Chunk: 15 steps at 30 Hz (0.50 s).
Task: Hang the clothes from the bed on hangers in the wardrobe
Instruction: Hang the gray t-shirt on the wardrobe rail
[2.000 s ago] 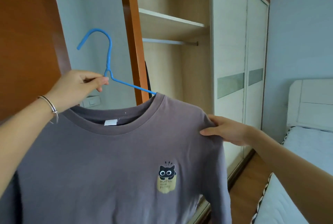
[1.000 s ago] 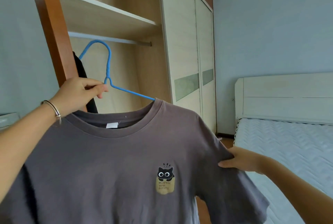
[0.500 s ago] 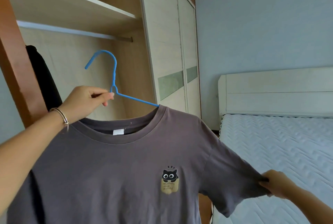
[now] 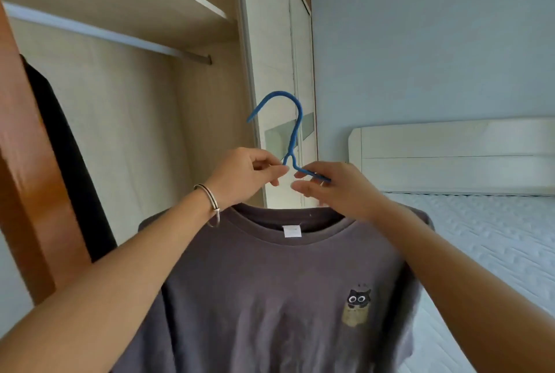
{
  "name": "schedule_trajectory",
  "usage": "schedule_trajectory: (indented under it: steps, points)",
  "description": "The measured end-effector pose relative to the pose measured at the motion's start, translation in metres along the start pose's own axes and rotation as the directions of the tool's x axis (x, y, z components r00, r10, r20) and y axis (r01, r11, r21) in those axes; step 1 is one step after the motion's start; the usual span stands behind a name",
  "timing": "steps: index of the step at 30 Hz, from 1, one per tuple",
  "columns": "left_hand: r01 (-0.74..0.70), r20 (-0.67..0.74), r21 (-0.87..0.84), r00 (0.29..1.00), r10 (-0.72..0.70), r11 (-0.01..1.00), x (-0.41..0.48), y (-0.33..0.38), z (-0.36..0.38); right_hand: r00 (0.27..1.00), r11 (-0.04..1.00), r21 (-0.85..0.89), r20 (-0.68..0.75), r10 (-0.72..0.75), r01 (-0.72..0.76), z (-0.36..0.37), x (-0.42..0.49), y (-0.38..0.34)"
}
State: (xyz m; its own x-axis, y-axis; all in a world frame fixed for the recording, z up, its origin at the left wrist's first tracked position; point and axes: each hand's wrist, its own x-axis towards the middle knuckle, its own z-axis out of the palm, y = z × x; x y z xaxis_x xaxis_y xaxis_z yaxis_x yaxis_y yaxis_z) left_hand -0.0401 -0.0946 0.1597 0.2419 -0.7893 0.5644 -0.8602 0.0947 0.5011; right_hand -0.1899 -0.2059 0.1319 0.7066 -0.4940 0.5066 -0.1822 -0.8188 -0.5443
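Your R hand [image 4: 333, 189] has left the sleeve & come up to the blue hanger [image 4: 295, 132], fingers at the wire just beside the neck. It's blurred, so can't tell if they pinch it yet. L hand [image 4: 249, 174] still pinches the hook's base. Grey T-shirt [image 4: 270, 282] sits square on the hanger, below & in front of the wardrobe rail [image 4: 105, 33]. Straightening looks done; next is prob. hooking it on.
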Motion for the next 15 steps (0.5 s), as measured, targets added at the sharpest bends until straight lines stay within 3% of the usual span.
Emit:
schedule_trajectory:
  steps: [4,7,10,15]
  points:
    - [0.053,0.008,-0.244,0.999,-0.053,0.968,-0.003,-0.025,-0.024,0.997,0.999,-0.043,-0.081,0.004,-0.008,0.008,0.026,-0.012]
    - [0.114,-0.042,-0.091,0.992,-0.119,0.989,-0.013,-0.06,-0.045,0.992,0.998,-0.049,-0.121,0.037,-0.043,0.014,0.037,-0.01]
    - [0.183,0.052,0.032,0.981,-0.184,0.983,-0.025,-0.09,-0.052,0.985,0.996,-0.059,-0.164,0.055,-0.065,0.017,0.048,-0.011]
    - [0.095,-0.05,0.08,0.995,-0.091,0.992,-0.016,-0.113,-0.044,0.986,0.996,-0.073,-0.163,0.031,-0.044,0.023,0.071,-0.009]
